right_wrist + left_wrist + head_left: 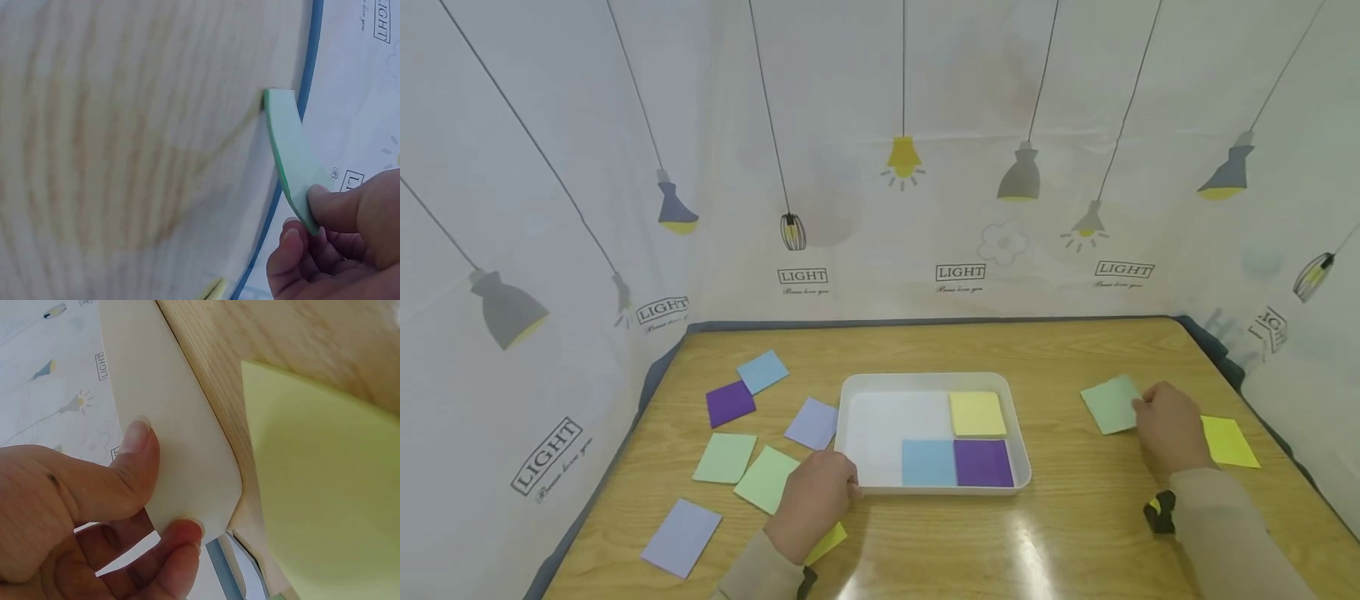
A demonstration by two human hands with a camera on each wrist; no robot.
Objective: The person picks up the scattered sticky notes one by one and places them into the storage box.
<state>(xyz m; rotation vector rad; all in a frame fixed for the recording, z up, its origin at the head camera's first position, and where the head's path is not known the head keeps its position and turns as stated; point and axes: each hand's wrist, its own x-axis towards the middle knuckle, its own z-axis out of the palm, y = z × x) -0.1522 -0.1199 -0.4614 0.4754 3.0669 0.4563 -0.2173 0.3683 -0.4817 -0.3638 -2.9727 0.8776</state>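
My left hand (816, 504) grips the near left corner of a white tray (872, 417); in the left wrist view the thumb presses the outside of the tray wall (162, 394) and the fingertips are at its edge. Inside the tray lie a pale yellow sticky note pad (977, 414), a light blue pad (928, 462) and a purple pad (982, 463). Over on the right, my right hand (1172, 425) pinches a light green sticky note pad (1107, 406) by one edge. That green pad (287, 144) bends slightly in the right wrist view.
Left of the tray are scattered several pads, among them a purple one (730, 403), a blue one (763, 372) and a lilac one (681, 537). A yellow pad (827, 543) lies partly behind my left wrist. Another bright yellow pad (1230, 442) sits beyond my right hand.
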